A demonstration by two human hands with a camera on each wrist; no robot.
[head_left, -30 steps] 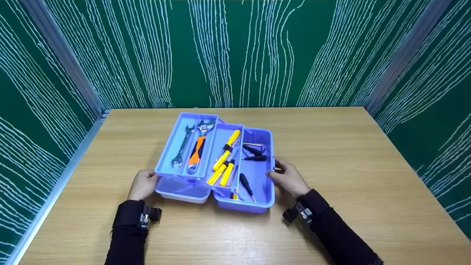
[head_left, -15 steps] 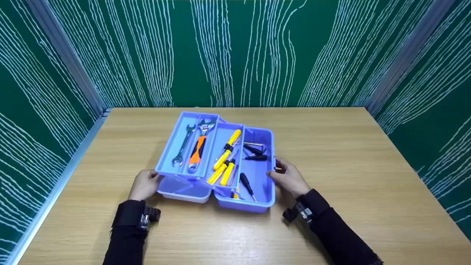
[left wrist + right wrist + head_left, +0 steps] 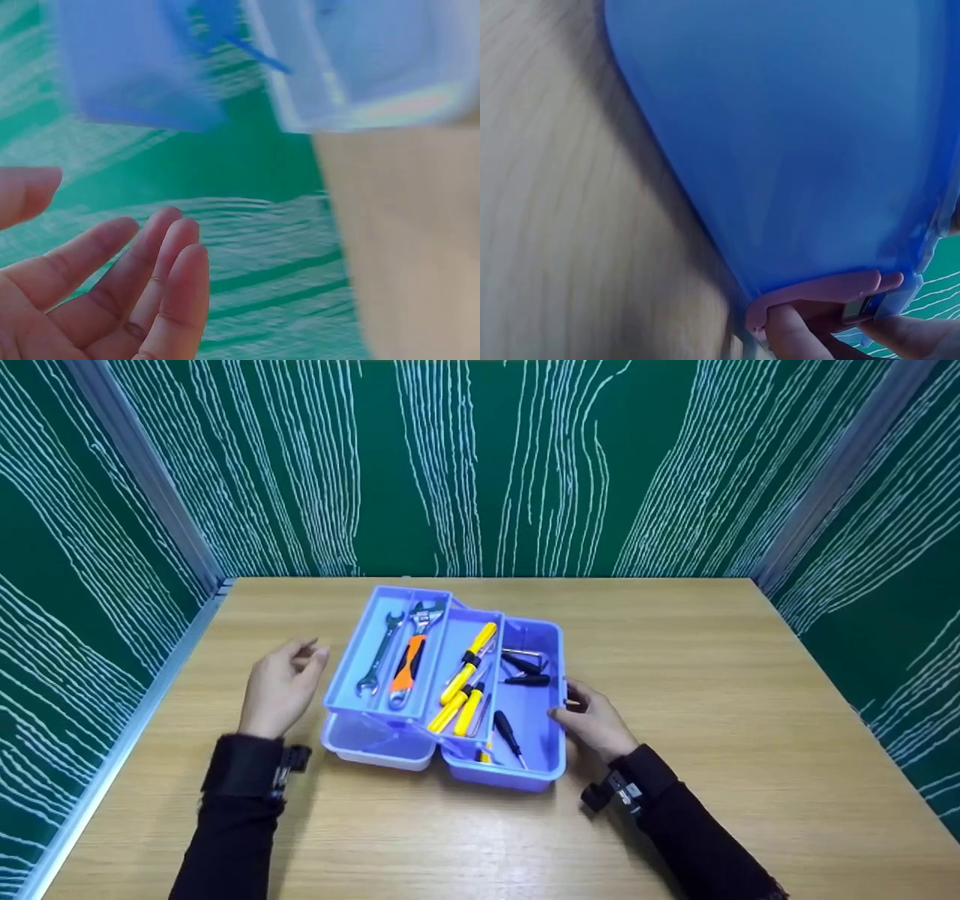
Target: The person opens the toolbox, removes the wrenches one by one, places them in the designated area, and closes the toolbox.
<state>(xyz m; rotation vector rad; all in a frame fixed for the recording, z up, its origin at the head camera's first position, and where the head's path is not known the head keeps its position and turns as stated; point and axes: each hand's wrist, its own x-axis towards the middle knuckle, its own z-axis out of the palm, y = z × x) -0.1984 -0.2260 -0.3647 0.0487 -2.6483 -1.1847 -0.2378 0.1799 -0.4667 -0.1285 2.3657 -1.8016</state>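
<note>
An open blue toolbox (image 3: 501, 778) stands mid-table with its upper tray (image 3: 339, 690) swung out to the left. The tray holds a steel spanner (image 3: 377, 654) and an orange-handled adjustable wrench (image 3: 409, 660). Yellow screwdrivers (image 3: 469, 660) and small black screwdrivers (image 3: 508, 735) lie in the other compartments. My left hand (image 3: 298, 661) hovers open to the left of the tray, touching nothing; its spread fingers (image 3: 161, 277) show under the blurred tray (image 3: 135, 67). My right hand (image 3: 577, 706) grips the box's right rim, with its fingertips (image 3: 795, 334) curled under the edge of the blue wall (image 3: 795, 135).
The wooden table (image 3: 712, 675) is enclosed by green patterned walls on three sides. A metal rail (image 3: 127, 727) runs along its left edge. Bare wood lies to the right of the box and in front of it.
My left hand has let go of the tray's left end and lifted up and away to the left. The right hand stays on the box, which has barely shifted.
</note>
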